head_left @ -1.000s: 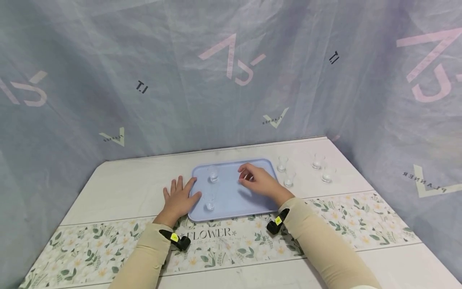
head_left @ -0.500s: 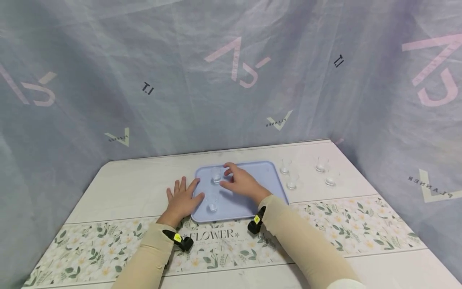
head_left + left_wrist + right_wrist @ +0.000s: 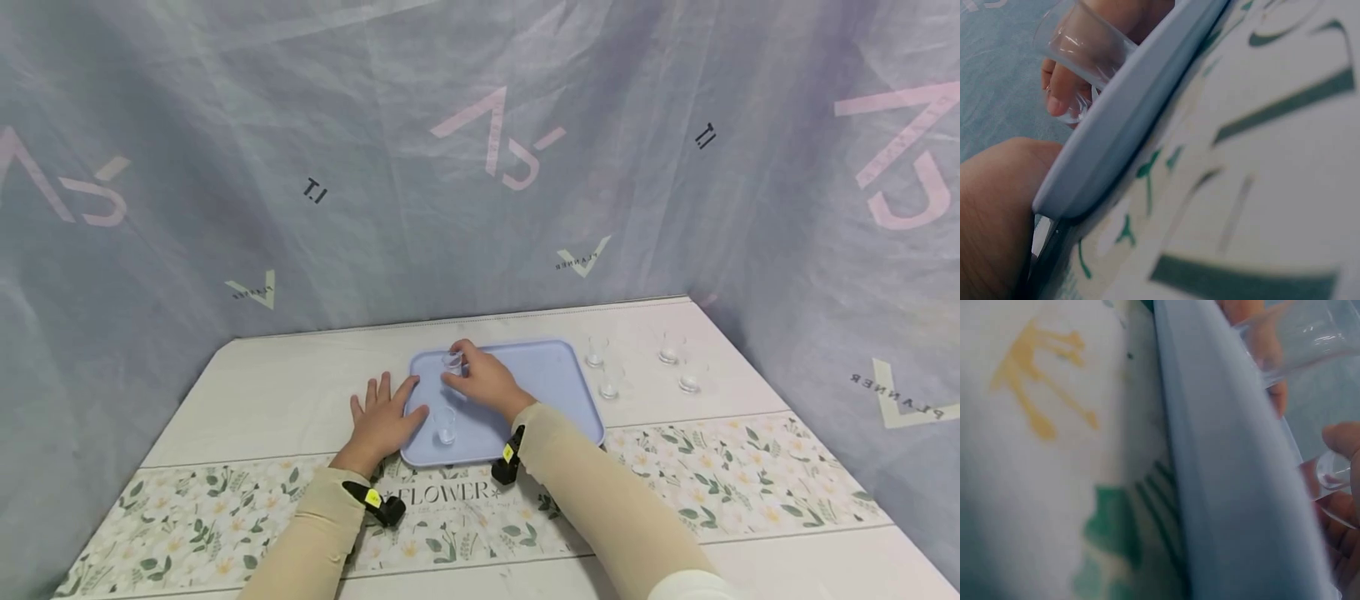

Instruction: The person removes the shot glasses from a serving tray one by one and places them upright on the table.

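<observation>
A pale blue tray (image 3: 543, 383) lies on the table. My left hand (image 3: 381, 425) rests at its left edge with fingers spread, the thumb and index finger reaching over the rim. Over the tray's far left part, my right hand (image 3: 486, 383) holds a small clear shot glass (image 3: 452, 360) between thumb and fingers. Its lower part shows between the fingers in the right wrist view, where the glass (image 3: 1333, 472) is partly cut off. A second shot glass (image 3: 446, 427) stands on the tray nearer me, beside the left thumb; in the left wrist view this glass (image 3: 1082, 40) rises behind the rim.
Two clear glasses (image 3: 609, 387) (image 3: 595, 357) stand just right of the tray. Two more glasses (image 3: 689, 379) (image 3: 668, 352) are farther right. A floral band (image 3: 720, 475) crosses the tabletop in front. A grey printed curtain (image 3: 405, 183) encloses the back and sides.
My right hand has moved left across the tray and taken hold of the far shot glass. The left hand stays at the tray's left edge. The head view has shifted slightly.
</observation>
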The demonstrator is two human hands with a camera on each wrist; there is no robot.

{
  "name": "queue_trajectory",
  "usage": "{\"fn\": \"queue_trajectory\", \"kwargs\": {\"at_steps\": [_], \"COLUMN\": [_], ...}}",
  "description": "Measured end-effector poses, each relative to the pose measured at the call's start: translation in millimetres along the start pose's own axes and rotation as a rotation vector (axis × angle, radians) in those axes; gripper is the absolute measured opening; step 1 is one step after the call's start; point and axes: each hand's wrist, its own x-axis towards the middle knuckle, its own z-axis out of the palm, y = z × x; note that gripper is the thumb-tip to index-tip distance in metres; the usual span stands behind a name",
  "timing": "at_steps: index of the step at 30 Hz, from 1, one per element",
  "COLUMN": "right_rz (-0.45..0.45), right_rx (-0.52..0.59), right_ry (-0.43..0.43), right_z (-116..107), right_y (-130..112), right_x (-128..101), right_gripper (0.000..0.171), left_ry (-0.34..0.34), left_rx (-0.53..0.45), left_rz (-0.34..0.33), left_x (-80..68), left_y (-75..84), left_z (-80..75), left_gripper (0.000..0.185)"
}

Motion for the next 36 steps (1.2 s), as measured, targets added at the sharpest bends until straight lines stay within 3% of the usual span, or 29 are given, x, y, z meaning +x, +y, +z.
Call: {"fn": "queue_trajectory", "kwargs": {"at_steps": [4,10,18,27,36], "right_rz": [-0.001,-0.037,-0.11,-0.215,-0.175], "right_rx": [-0.02,-0.042,-0.018,0.079,-0.08], "right_ry": [0.003,0.056,0.129,0.223,0.264], "right_z": [0,-14,-45,-86,-130], "right_y": [2,7,27,75,113], "right_x": [-1,-19,-67,-119,-177], "right_gripper": [0.039,0.041,0.044,0.03,0.033], "left_ry": [0.014,0.011,0.008,-0.002,-0.008], "left_rx": [-0.001,0.0,0.0,-0.013,-0.006], "left_rz": [0.001,0.002,0.014,0.012,0.016], "left_x": [0.0,-0.6,0.9,0.0,2.8], "left_y": [-0.8,-0.9,-2.1,-4.6,-5.2], "left_z": [2.1,4.5,2.5,2.0,3.6], "left_gripper": [0.069,0.07,0.071,0.07,0.071]}}
